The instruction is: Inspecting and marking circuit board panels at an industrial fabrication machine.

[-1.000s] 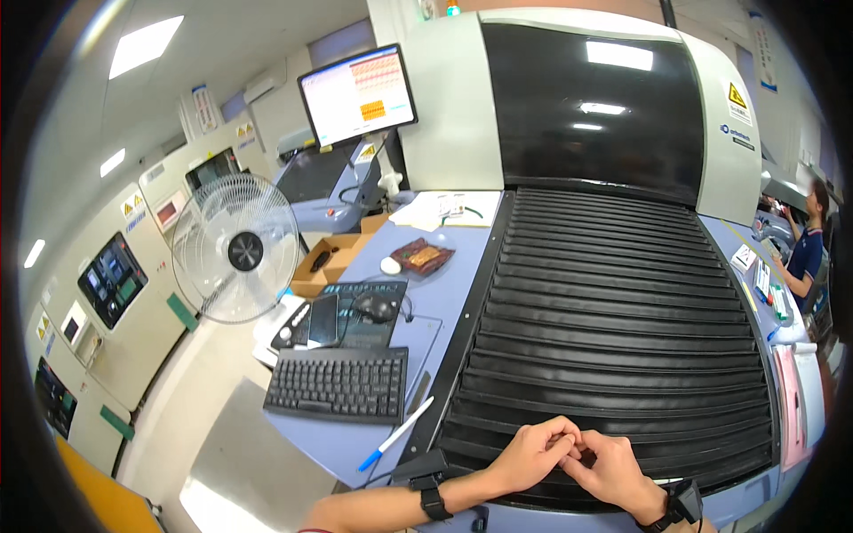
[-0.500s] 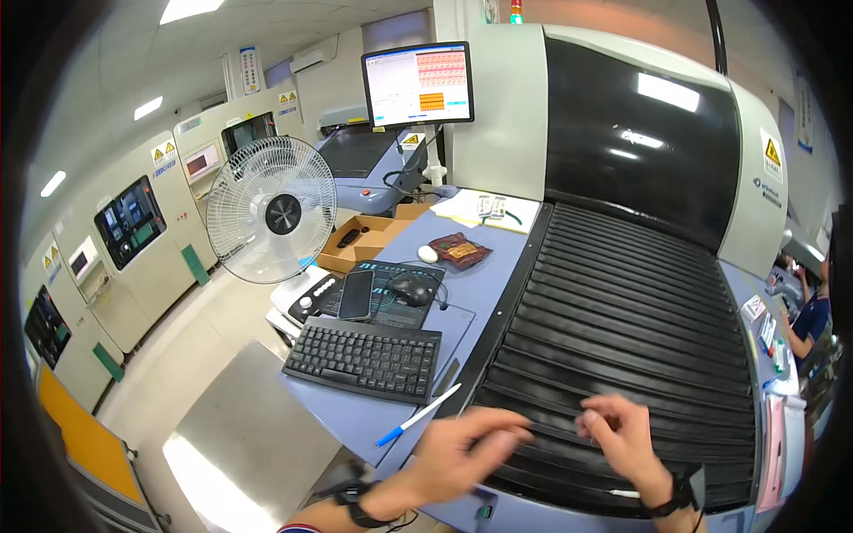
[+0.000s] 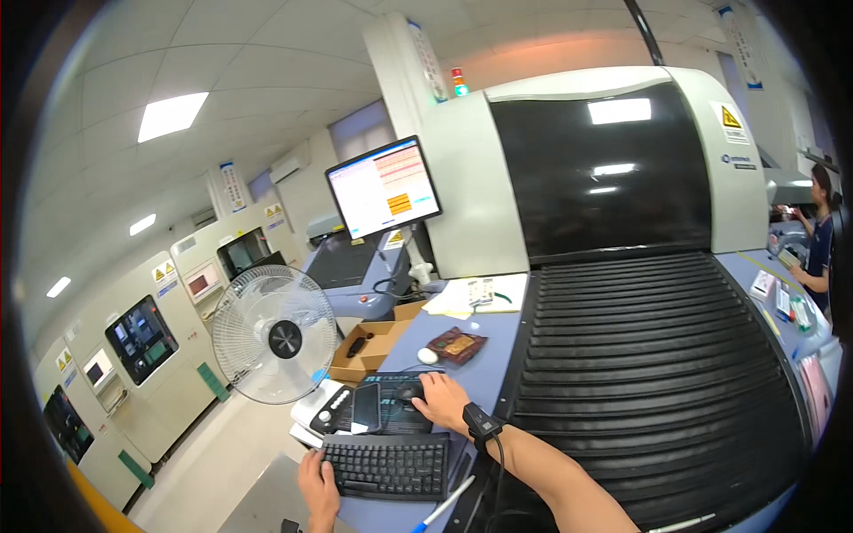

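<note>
Two hands: the right hand [image 3: 443,404], loosely curled, touches the rounded black mouse [image 3: 406,393] toward the left edge of the blue counter [image 3: 491,357], grip firmness unclear; the left hand [image 3: 317,489], half-open, visibly holding nothing, meets the rectangular black keyboard [image 3: 391,466]. Leftward mousing could bump the flat dark phone [image 3: 365,407]; more room lies rightward, toward the pleated black cover [image 3: 653,391].

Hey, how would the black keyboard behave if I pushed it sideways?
The keyboard would likely slide rather than roll, since it lies flat on the blue tabletop. Its slim, slab-like body suggests it's stiff and probably light for its size.
</note>
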### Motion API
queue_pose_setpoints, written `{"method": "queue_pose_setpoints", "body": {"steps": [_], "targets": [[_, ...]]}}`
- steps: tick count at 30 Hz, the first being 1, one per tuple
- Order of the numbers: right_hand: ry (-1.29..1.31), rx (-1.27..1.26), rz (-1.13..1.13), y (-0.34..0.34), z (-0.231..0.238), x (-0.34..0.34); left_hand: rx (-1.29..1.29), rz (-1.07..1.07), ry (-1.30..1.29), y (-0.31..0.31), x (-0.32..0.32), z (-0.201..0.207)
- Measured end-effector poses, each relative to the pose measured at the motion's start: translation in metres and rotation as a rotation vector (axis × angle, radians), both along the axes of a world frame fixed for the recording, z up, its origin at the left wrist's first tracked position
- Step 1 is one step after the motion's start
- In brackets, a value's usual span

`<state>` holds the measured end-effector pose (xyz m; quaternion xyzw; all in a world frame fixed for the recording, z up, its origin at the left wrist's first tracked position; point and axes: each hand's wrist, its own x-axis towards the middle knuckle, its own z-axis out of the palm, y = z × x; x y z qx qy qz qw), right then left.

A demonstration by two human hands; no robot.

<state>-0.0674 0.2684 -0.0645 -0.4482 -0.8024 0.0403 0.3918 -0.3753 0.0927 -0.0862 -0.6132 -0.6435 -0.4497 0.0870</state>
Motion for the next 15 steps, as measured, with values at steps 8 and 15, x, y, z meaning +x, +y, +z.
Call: {"method": "queue_pose_setpoints", "body": {"steps": [8,15], "targets": [[-0.017,-0.030,0.108,0.031,-0.014,-0.029,-0.177,-0.046,0.056,0.002,0.009,0.014],[0.043,0.081,0.071,0.026,-0.018,-0.031,-0.162,-0.090,0.033,0.006,0.005,0.013]]}}
